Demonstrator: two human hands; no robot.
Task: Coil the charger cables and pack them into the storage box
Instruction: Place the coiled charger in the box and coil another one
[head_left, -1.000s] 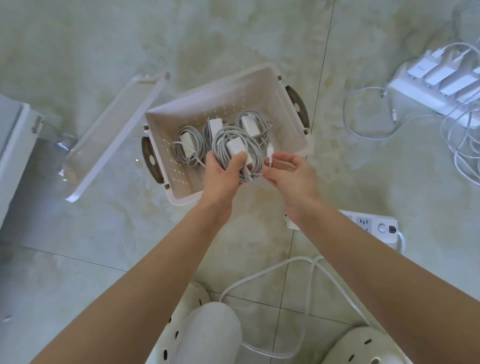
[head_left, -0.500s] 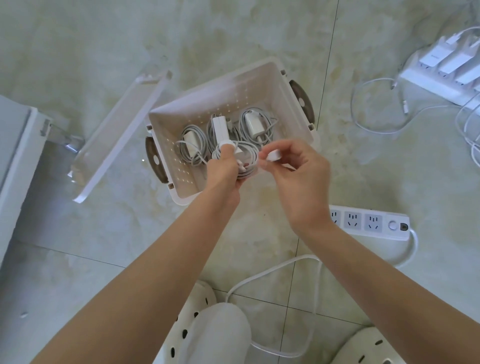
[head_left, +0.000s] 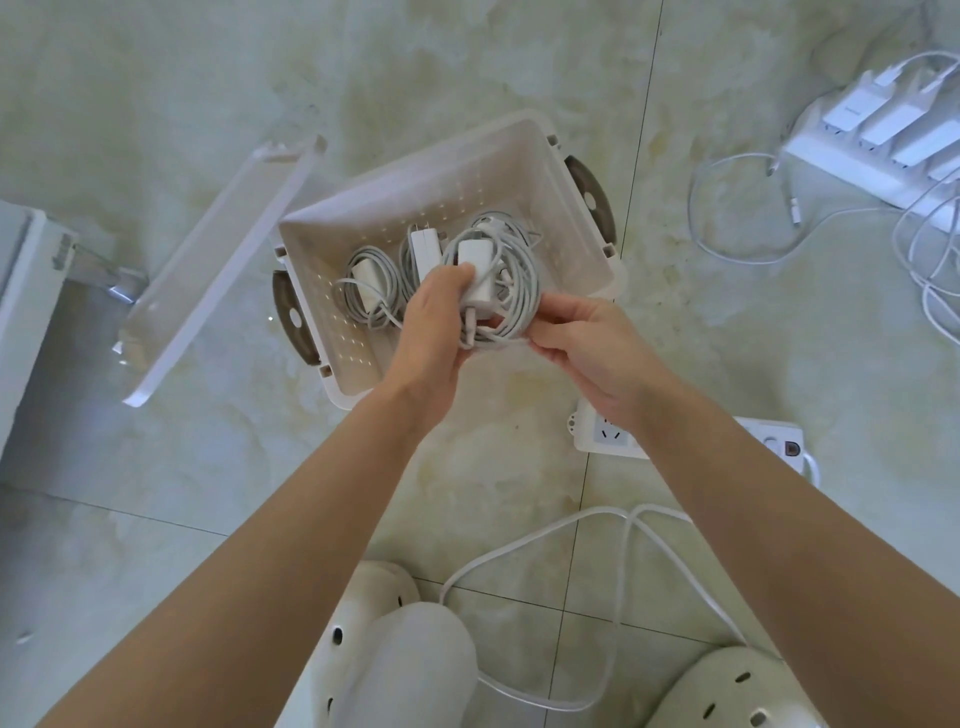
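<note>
One coiled charger (head_left: 480, 283), gripped by fingers (head_left: 458, 272) (over box (head_left: 395, 208))

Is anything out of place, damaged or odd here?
Nothing is damaged or spilled. The lid lies off the box on the floor beside it, and loose cables sprawl uncoiled by the power strip at upper right.

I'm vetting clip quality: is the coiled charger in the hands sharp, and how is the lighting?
Head view: the coiled charger, held by left hand and right hand, is sharp; light soft and even, shadows faint; the power strip at top right looks washed out; forearms stretched by the wide angle.
</note>
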